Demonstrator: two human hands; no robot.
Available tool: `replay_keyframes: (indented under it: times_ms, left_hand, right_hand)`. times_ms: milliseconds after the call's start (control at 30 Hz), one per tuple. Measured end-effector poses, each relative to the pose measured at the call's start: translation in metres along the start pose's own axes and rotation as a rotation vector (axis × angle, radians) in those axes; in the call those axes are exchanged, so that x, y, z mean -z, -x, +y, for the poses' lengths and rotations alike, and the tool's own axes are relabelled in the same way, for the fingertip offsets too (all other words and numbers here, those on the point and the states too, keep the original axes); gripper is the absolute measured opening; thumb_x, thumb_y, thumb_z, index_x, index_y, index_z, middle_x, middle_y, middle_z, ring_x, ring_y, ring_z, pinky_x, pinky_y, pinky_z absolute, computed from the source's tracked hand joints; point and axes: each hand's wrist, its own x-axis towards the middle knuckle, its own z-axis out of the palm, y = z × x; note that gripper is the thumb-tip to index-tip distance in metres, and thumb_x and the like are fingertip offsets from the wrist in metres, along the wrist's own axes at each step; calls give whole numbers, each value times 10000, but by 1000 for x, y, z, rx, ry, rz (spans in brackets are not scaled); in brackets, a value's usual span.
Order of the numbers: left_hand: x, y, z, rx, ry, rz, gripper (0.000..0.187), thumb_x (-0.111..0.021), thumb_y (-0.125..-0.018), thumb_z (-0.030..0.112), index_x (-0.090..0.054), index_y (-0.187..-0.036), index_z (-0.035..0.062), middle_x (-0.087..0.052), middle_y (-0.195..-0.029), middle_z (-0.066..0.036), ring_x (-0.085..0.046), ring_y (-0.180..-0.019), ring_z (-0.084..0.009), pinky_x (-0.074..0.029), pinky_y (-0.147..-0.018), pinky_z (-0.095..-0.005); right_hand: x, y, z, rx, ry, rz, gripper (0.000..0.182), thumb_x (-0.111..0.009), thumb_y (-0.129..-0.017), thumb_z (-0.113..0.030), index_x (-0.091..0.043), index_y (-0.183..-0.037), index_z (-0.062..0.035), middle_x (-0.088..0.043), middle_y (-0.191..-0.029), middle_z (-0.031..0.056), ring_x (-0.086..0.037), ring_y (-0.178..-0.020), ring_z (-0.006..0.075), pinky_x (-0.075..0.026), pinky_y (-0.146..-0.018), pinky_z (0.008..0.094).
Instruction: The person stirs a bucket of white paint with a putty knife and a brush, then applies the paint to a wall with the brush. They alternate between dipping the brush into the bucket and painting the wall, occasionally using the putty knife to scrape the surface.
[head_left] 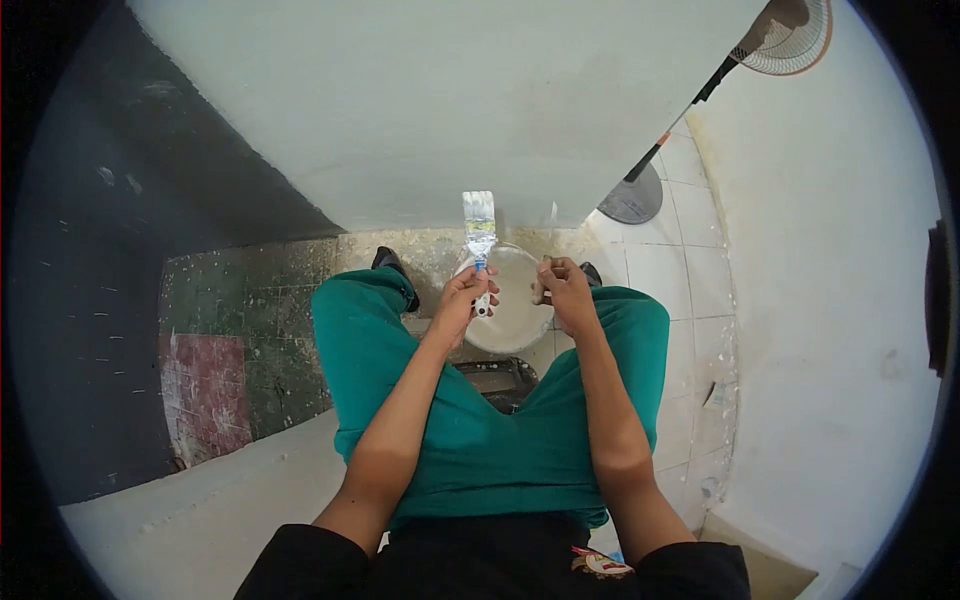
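My left hand is closed round the handle of a paintbrush, whose white-coated bristles point away from me towards the wall. Below both hands stands a round bucket with pale, whitish liquid inside. My right hand is over the bucket's right side, apart from the brush. Its fingers are curled and pinched together. Something small and greyish may be between them, but I cannot make it out.
A white wall rises just ahead, with a dark wall at left. A stand fan is at the right on white tiles. Between my legs lies a black tray-like object. Paint-spotted green tiles cover the left floor.
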Motion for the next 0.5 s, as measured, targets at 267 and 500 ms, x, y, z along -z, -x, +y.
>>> replay_keyframes:
  times_ms: [267, 500]
  left_hand:
    - [2, -9, -15, 60, -62, 111, 263, -563, -997, 294, -631, -1145, 87, -610, -861, -6, -611, -730, -101, -496, -641, -245]
    - [2, -22, -27, 136, -99, 132, 246, -564, -993, 292, -639, -1149, 117, -609, -888, -5, -612, -757, -109, -490, -654, -256]
  right_hand:
    - [81, -49, 91, 163, 769, 401, 229, -650, -864, -195, -617, -872, 31, -677, -905, 240, -660, -878, 399, -509, -770, 467]
    - [106, -48, 197, -340, 874, 288, 299, -601, -871, -196, -560, -1081, 13, -634, -1100, 292, -616, -1049, 449, -501, -893, 476]
